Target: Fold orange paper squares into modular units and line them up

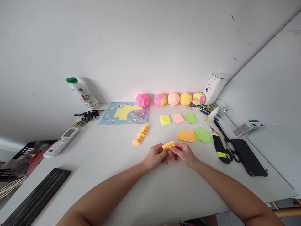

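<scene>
Between my two hands is a folded orange paper strip [168, 145], held just above the white table. My left hand [155, 156] pinches its left end with thumb and fingers. At the other end, my right hand [184, 153] grips it the same way. A row of folded orange paper pieces [140, 135] lies to the left beyond my hands. Close past my right hand are loose orange paper sheets [186, 136] and green paper sheets [203, 135]. Farther back sit a yellow pad [165, 120], a pink pad [178, 118] and a green pad [191, 118].
Several faceted paper balls [173, 99] line the wall. A blue picture board [124, 113], a bottle [82, 94], keys [87, 116] and a remote [61, 142] are left. At right lie a box cutter [220, 147], scissors [231, 152], a glue bottle [212, 114] and a black case [249, 157].
</scene>
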Motion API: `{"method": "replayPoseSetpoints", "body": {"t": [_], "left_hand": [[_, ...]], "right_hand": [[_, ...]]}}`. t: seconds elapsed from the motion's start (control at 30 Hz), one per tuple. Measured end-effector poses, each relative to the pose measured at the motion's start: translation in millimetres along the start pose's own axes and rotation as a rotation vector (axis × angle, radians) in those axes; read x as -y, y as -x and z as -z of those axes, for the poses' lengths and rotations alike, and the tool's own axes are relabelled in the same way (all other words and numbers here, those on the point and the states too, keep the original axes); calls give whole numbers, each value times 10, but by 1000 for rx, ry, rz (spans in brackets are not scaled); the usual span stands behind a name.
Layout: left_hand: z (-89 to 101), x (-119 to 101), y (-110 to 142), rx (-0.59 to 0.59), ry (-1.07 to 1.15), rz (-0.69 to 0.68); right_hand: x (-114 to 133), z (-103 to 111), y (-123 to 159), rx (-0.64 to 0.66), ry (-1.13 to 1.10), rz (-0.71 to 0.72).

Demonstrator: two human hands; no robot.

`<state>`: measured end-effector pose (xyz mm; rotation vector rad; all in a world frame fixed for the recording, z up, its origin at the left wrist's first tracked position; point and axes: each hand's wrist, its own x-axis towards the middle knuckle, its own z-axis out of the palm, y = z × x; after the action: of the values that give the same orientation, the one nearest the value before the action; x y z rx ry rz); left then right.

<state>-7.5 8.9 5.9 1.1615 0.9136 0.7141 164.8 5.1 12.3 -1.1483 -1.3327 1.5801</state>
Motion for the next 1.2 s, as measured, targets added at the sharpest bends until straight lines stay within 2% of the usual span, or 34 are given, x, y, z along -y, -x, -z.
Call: {"method": "replayPoseSetpoints", "body": {"t": [0.2,0.33,0.5,0.9,1.07,1.2], "left_hand": [[-9,1,-3,8,-31,-14],[-11,-6,5,11,-26,2],[-9,28,5,16,-10,1],[3,-46,-1,-59,6,21],[6,-31,-1,-34,15,28],[5,-29,5,-20,3,27]], "right_hand": [[-26,14,-12,28,33,48],[-8,15,-9,77,47,37],[-30,4,10,59,56,10],[-35,121,-92,48,-181,-11],[-6,82,-51,128,-19,14],[-25,77,-42,106,-29,19]]}}
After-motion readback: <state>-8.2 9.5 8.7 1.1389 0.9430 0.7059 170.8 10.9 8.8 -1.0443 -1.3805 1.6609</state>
